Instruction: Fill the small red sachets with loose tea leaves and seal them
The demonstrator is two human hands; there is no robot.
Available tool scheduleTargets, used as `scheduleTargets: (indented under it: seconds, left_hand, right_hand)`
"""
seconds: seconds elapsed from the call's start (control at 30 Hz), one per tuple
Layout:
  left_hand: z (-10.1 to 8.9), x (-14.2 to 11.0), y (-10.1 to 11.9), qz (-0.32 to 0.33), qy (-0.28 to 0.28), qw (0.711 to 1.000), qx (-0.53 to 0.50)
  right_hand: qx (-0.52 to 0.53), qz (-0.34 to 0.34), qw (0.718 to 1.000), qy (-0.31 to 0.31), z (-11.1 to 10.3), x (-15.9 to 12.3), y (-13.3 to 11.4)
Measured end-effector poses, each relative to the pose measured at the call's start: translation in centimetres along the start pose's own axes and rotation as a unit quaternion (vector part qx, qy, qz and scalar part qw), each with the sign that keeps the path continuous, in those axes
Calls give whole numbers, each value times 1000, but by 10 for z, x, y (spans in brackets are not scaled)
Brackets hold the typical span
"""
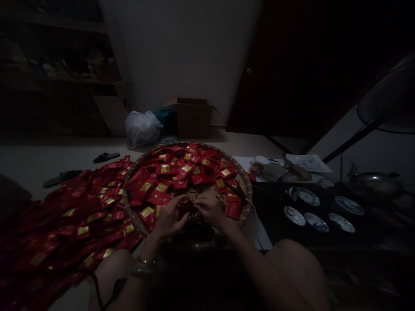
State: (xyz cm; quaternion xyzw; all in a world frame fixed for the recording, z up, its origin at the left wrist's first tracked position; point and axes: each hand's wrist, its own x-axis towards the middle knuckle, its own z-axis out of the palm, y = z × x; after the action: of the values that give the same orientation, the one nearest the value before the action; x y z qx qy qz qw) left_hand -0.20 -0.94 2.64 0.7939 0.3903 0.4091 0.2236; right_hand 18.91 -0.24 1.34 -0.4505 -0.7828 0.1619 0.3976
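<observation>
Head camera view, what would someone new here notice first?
Probably the round woven tray in the middle, strewn with red packets bearing gold labels, the left hand and right hand over its near part. Next, the big heap of similar packets across the floor at left. Then the blue-and-white dishes on the dark surface at right.

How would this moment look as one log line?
left hand: at dark-red thing, grip unclear | right hand: beside it, grip unclear | basket: red packets, dark bits inside | red pile: on floor, left
</observation>
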Motion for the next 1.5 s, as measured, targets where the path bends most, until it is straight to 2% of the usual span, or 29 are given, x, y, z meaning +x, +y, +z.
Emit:
scheduleTargets:
  seconds: [0.17,0.27,0.37,0.43,0.57,0.67,0.83,1.07,1.27,1.5]
  left_hand:
    - [2,3,-1,-9,22,1000,-4]
    - [2,5,-3,-20,22,999,-27]
    - [2,6,-4,-70,36,995,-68]
    - [3,6,-4,-120,48,986,-104]
    - [9,7,-1,-200,49,960,-188]
    - [11,9,2,-227,27,948,-221]
    - [10,10,4,-246,-13,945,-213]
    - [13,8,4,-288,-31,917,-276]
    - [19,9,1,-270,-31,933,-236]
    - [26,5,1,-292,-74,882,-361]
  right_hand:
    - [-103,-11,991,-88,0,9,3]
    - [-99,-30,988,-118,2,13,0]
    - [-30,-7,994,-109,1,15,-4]
    - [41,48,993,-96,-2,15,-6]
    - [175,177,965,-78,-7,16,-5]
    - [222,221,946,-83,-6,15,-4]
    - [225,230,944,-73,-4,15,-8]
    - [230,240,942,-40,3,12,-6]
    - [254,261,931,-24,6,12,-1]
    - [261,264,929,0,4,19,-5]
